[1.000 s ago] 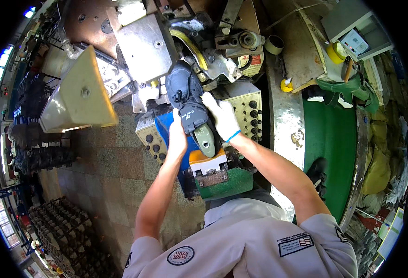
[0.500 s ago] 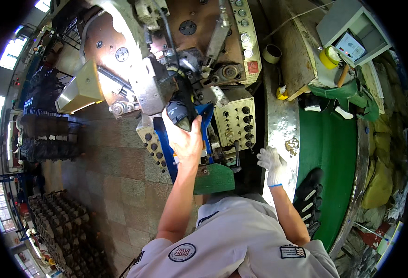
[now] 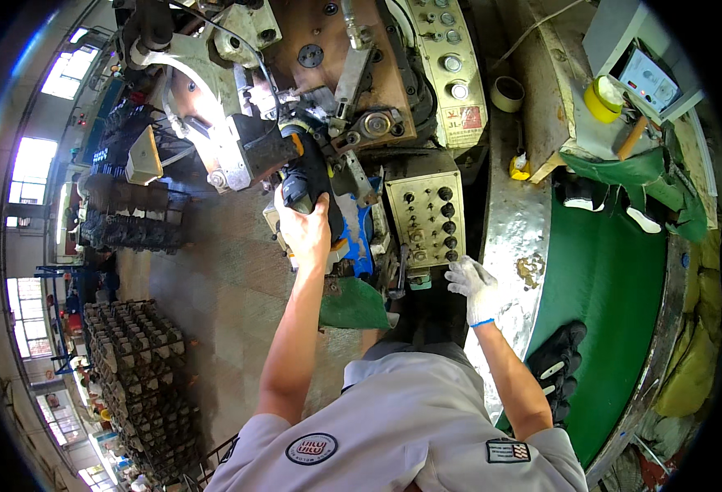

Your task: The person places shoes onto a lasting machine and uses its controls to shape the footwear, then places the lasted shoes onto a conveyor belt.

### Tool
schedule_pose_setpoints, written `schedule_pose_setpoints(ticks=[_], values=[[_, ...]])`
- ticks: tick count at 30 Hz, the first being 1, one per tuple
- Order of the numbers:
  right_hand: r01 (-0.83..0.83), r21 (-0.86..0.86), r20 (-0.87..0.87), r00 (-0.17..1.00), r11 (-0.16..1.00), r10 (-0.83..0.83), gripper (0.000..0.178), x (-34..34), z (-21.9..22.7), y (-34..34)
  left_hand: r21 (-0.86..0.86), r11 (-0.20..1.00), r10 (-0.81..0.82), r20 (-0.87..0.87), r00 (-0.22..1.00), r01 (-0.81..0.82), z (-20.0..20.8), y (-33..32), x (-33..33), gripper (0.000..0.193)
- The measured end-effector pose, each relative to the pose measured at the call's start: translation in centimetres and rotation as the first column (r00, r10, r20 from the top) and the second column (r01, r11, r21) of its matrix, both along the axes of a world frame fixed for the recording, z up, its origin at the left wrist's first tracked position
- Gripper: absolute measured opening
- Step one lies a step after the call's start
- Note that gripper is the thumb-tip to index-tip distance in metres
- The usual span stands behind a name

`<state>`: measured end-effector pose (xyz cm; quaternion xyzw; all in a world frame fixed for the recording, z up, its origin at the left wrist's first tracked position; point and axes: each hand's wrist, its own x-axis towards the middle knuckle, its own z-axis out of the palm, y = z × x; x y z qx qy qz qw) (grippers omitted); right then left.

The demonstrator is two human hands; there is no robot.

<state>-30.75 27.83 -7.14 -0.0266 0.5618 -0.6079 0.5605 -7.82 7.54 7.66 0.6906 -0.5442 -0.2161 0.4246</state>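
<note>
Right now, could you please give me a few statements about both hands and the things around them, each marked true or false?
1. The left hand holds a dark shoe at the machine. True.
2. The left hand wears a glove. False: it is bare.
3. The right hand wears a pale glove. True.
4. The right hand grips a shoe. False: it holds nothing.
5. Several dark shoes lie on the green surface. True.
</note>
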Motion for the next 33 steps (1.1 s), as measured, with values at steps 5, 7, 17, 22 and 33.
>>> schedule_pose_setpoints(ticks=[5, 7, 17, 22, 33], values=[[-0.075, -0.098, -0.055, 0.996, 0.992, 0.070, 0.042, -0.9, -0.2, -0.7, -0.033, 0.999, 0.015, 0.040, 0.999, -0.013, -1.1, -0.5, 0.7, 0.074], [-0.050, -0.133, 0.010, 0.999, 0.990, 0.052, 0.043, -1.2, -1.0, -0.4, -0.032, 0.999, 0.006, 0.013, 1.000, -0.006, -2.0, -1.0, 1.5, 0.077], [0.050, -0.055, 0.089, 0.995, 0.997, -0.045, 0.045, 0.9, -0.4, 2.7, 0.130, 0.987, -0.066, -0.230, 0.971, 0.098, -2.5, -1.9, 2.5, 0.064], [0.042, -0.137, 0.018, 0.999, 0.990, -0.040, 0.042, 4.0, 3.8, 0.7, 0.027, 0.986, -0.151, -0.250, 0.956, 0.163, -3.2, -3.2, 3.0, 0.061], [-0.006, -0.477, 0.304, 0.937, 0.879, 0.172, 0.083, 8.3, 11.1, -6.6, 0.150, 0.797, 0.104, -0.988, 0.111, 0.585, 4.1, 8.5, 3.4, 0.054]])
